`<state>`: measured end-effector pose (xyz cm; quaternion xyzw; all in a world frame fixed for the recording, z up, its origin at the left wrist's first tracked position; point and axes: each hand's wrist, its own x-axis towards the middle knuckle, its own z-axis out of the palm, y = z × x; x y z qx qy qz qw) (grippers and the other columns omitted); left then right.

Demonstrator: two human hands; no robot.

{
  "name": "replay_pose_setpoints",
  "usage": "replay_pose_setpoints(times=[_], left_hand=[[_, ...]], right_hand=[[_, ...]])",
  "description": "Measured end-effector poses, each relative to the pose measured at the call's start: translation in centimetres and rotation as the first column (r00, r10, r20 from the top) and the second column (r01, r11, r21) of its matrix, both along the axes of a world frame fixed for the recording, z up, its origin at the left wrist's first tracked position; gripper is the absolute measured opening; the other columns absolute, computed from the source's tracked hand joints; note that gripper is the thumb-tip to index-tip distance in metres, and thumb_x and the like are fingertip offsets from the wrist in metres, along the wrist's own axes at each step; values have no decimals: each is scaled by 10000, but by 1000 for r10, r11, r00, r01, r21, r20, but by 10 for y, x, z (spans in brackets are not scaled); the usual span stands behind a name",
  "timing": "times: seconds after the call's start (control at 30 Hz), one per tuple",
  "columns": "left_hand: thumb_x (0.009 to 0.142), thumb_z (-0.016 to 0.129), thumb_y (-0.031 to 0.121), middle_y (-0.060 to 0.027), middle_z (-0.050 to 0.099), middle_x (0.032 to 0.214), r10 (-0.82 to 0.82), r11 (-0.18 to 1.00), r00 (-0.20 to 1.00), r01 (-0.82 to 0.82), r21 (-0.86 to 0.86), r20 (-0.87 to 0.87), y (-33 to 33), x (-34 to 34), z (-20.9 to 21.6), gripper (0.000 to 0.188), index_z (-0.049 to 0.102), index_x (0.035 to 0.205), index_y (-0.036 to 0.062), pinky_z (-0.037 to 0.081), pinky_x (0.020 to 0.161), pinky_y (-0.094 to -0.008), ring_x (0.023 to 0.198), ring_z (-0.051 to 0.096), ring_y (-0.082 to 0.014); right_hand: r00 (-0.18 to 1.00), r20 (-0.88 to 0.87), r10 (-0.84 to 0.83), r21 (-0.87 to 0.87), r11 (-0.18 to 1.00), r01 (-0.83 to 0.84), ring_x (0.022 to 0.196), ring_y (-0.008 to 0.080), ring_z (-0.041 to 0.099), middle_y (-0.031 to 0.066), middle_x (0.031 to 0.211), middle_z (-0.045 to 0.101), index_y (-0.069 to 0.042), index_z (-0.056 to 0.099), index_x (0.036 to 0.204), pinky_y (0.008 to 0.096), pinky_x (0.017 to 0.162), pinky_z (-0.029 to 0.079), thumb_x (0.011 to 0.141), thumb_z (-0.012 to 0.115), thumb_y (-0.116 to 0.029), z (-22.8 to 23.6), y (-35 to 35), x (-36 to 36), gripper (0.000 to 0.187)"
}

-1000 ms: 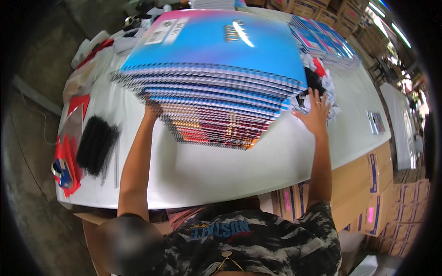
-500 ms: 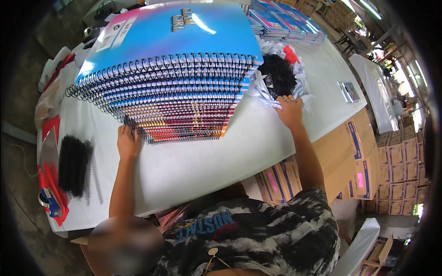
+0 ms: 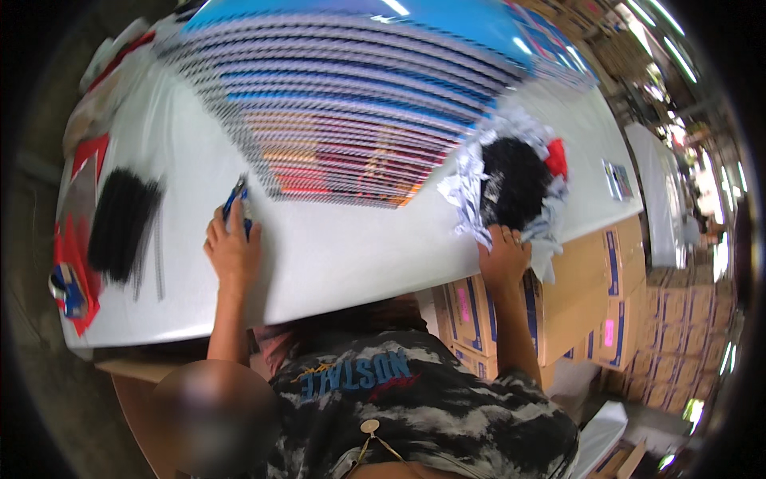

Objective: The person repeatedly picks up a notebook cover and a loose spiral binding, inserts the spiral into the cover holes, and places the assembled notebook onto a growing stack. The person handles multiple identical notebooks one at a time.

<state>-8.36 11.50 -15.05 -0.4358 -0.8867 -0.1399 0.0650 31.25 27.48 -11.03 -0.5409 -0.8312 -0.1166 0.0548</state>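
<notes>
My left hand (image 3: 233, 243) rests over the white-covered table, fingers wrapped round blue-handled pliers (image 3: 238, 201) whose dark tip points away from me. To their right rises a tall stack of spiral-bound notebooks (image 3: 351, 128), the coil edges facing me and smeared by motion. My right hand (image 3: 505, 254) grips the near rim of a crumpled pale wrapping (image 3: 471, 188). Inside that wrapping lies a tangled black heap (image 3: 515, 180), perhaps coil scraps. A red piece (image 3: 557, 159) shows at its right rim.
Loose black binding coils (image 3: 124, 227) lie on the left of the table (image 3: 351, 255). Beyond them are red sheeting (image 3: 89, 156) and a tape roll (image 3: 68, 291). More notebooks (image 3: 550, 40) are stacked at the back right. Cardboard boxes (image 3: 582, 295) stand below the table's right side.
My left hand has come away from the notebook stack's lower left corner with the pliers in it. My right hand and the wrapped heap have come nearer the table's front edge. The view has shifted.
</notes>
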Motion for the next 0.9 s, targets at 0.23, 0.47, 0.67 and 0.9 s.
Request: replay_pose_setpoints(times=[0.23, 0.47, 0.67, 0.9], left_hand=[[858, 555, 164, -161, 548, 991, 37, 877, 864, -269, 399, 502, -29, 12, 5, 514, 369, 1302, -15, 413, 815, -351, 897, 509, -255], [883, 545, 264, -100, 528, 1053, -221, 818, 316, -456, 352, 923, -42, 27, 34, 488, 413, 1295, 39, 352, 873, -293, 973, 467, -178], [817, 606, 390, -228, 400, 1260, 153, 968, 980, -174, 183, 127, -24, -7, 11, 623, 400, 1310, 70, 296, 976, -443, 1140, 396, -362], [868, 283, 647, -176, 314, 1406, -488, 869, -161, -184, 460, 858, 94, -36, 20, 827, 298, 1365, -14, 255, 1065, -379, 1287, 323, -275]], right_hand=[[989, -140, 46, -15, 999, -48, 1072, 303, 487, 93, 1086, 572, -78, 518, 1189, 467, 923, 316, 771, 659, -272, 51, -33, -44, 482], [416, -909, 16, -146, 924, -354, 942, 248, 558, 95, 1034, 583, -24, 486, 1152, 310, 839, 408, 831, 639, -185, 35, -23, -114, 390], [-194, -885, -423, -297, 835, -464, 1079, 206, 461, 109, 1173, 485, -39, 404, 1198, 370, 966, 305, 927, 388, -478, -34, 46, -111, 516], [-310, -718, -624, -282, 666, -690, 1278, 304, 324, 102, 1424, 310, -90, 314, 1372, 446, 1065, 262, 911, 272, -549, -65, 111, -158, 652]])
